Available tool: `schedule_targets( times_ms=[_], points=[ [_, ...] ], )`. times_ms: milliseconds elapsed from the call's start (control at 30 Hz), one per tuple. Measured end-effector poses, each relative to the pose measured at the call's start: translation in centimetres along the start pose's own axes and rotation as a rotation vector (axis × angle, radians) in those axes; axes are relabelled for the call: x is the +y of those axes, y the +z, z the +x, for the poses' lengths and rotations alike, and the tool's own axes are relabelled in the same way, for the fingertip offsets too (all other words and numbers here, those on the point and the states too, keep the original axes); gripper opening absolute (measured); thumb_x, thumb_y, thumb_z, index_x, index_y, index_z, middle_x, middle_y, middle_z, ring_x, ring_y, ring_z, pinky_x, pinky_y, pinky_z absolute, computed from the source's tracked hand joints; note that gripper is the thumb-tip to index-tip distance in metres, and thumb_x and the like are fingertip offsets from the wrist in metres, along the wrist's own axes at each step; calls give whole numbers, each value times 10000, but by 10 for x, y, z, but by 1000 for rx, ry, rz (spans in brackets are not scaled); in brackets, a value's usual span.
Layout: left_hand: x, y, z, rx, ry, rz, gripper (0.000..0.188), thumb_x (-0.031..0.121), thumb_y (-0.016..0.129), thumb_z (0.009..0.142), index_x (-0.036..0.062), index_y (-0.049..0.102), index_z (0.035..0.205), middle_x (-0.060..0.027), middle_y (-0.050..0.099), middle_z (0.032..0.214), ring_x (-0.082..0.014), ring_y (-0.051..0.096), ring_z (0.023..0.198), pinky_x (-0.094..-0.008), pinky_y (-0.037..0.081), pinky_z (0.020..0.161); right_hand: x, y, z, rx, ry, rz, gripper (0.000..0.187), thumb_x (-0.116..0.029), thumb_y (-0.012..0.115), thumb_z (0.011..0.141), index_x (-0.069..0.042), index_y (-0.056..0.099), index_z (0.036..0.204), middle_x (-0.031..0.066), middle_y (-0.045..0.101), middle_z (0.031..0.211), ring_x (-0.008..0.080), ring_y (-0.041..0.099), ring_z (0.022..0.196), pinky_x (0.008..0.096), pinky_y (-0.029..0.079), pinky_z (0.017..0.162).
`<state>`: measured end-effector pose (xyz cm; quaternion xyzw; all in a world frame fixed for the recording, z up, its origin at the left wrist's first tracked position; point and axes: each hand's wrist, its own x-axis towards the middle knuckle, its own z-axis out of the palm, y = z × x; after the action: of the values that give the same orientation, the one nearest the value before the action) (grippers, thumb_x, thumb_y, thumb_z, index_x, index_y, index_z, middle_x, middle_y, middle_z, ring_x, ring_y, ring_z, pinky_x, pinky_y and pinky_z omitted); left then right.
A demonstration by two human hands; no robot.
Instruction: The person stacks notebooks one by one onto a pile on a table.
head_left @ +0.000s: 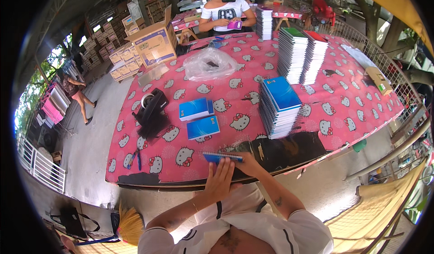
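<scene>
A blue spiral notebook [211, 157] is at the table's near edge, its spiral binding along the far side. My left hand [219, 180] rests against its near side with the fingers stretched out flat. At its right end, my right hand [247, 164] grips the notebook, its fingers partly hidden. Just beyond lie a small pile of blue notebooks [193, 109] and another blue notebook pile [203, 128]. To the right rises a tall stack of blue spiral notebooks [281, 104].
A black tape dispenser [153, 107] and scissors [138, 161] are on the left. Clear plastic [210, 66] lies mid-table. Green-topped [291, 55] and red-topped notebook stacks [315, 57] stand at far right. Across the table, another person [224, 16] holds a purple notebook. A cardboard box [156, 43] stands far left.
</scene>
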<state>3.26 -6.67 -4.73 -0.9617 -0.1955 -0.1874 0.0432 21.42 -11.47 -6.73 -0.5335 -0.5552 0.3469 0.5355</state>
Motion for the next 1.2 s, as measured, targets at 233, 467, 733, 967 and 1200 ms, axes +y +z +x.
schedule_targets(
  times_ms=[233,467,733,967,1200],
  points=[
    [6,11,-14,-16,86,-94,867,600,451,953,-57,311,1501,-275,259,1584,-412,220,1493,-692,80,1137,6,3,-2,61,-14,-70,365,-85,645,900,1,642,1254,179,729,965,184,687,878,336,534,800],
    [-4,4,12,59,20,-39,779,516,500,970,-38,338,1493,-225,289,1580,-379,242,1489,-677,42,1147,6,-1,-4,-11,96,-39,350,-107,694,883,3,663,1214,206,731,991,243,725,914,348,534,786],
    [-24,-27,53,228,61,-328,284,225,662,930,131,647,1199,-28,702,1090,-228,643,1116,-632,122,1171,-38,-17,-13,147,-100,-202,331,-100,743,865,-2,681,1175,114,729,990,156,671,827,313,518,724],
    [-26,-14,49,173,120,-324,137,212,676,912,111,650,1000,-36,684,917,-234,667,947,-627,195,1160,-44,-29,-28,153,-4,-162,287,-19,745,853,11,704,1136,90,724,986,99,655,835,257,512,713],
    [-23,-23,50,195,126,-346,126,204,678,913,106,663,991,-37,695,909,-226,675,943,-609,197,1169,-37,-45,-24,98,84,-22,159,-104,711,915,27,722,1004,47,677,742,49,573,711,233,485,634]
  ],
)
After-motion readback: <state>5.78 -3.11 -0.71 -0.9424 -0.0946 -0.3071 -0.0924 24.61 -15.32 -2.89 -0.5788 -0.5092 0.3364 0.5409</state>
